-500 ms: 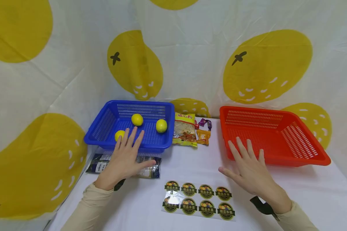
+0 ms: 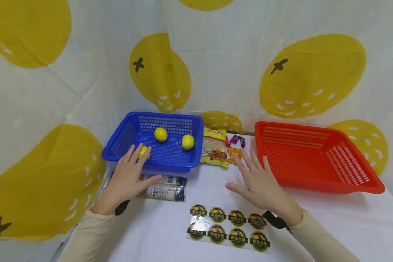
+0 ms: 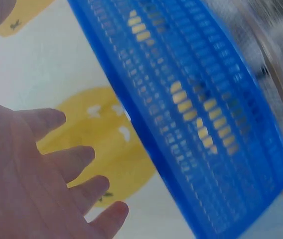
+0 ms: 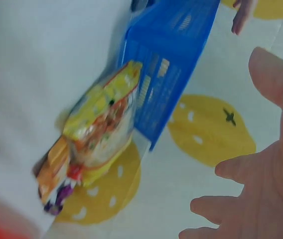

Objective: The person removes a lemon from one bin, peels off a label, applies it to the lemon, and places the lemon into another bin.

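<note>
My left hand (image 2: 126, 181), fingers spread and holding nothing, hovers at the near left rim of the blue basket (image 2: 196, 145). Its fingertips overlap one of the yellow lemons (image 2: 144, 152) in the head view. Two more lemons lie inside, one toward the back (image 2: 161, 134) and one at the right (image 2: 188, 142). My right hand (image 2: 261, 182) is also spread and holds nothing, left of the red basket (image 2: 314, 187). Its fingertips partly cover a small orange packet (image 2: 233, 154). The left wrist view shows the left palm (image 3: 17, 174) beside the basket's slotted wall (image 3: 166, 114).
A yellow-topped food bag (image 2: 214, 147) leans right of the blue basket, with purple-wrapped sweets (image 2: 238, 140) nearby. A dark printed packet (image 2: 165, 189) lies before that basket. A sheet of round stickers (image 2: 227, 227) is on the white table, and a lemon-patterned curtain (image 2: 222, 72) hangs behind.
My right hand has moved left, from the red basket's front toward the orange packet. The left hand has shifted left, uncovering more of the dark packet's right part. The view has turned slightly.
</note>
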Demonstrator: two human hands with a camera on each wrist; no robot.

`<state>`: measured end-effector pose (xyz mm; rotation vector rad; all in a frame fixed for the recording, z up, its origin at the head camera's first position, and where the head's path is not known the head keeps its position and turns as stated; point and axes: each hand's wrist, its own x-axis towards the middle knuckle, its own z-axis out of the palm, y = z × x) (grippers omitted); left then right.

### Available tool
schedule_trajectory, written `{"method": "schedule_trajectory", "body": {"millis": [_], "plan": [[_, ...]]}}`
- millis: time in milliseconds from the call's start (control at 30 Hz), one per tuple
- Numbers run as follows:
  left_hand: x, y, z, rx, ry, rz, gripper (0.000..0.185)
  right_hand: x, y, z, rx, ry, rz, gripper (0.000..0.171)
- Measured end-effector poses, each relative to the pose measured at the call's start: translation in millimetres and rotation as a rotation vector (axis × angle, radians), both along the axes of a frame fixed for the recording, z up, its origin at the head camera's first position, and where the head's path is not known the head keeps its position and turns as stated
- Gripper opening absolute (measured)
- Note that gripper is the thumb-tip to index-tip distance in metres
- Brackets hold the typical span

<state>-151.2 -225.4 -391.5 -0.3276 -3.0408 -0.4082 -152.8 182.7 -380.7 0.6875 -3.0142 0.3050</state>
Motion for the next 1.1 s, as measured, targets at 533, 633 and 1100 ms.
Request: {"method": "schedule_trajectory", "body": {"millis": [533, 633, 1100], "plan": [[-9.3, -41, 25.8, 0.05, 0.14, -0.082, 0.074, -43.2, -67, -11.8, -0.094, -0.004, 0.176, 0.08], [-18.3, -43, 31.5, 0.05, 0.216, -0.132, 0.063, -50.1, -77, -12.7, -0.106, 0.005, 0.198, 0.075], [-64.7, -54, 54.6, -0.028, 0.06, -0.174, 0.058, -66.8, -100, -25.9, -0.13, -0.012, 0.136, 0.067]]}}
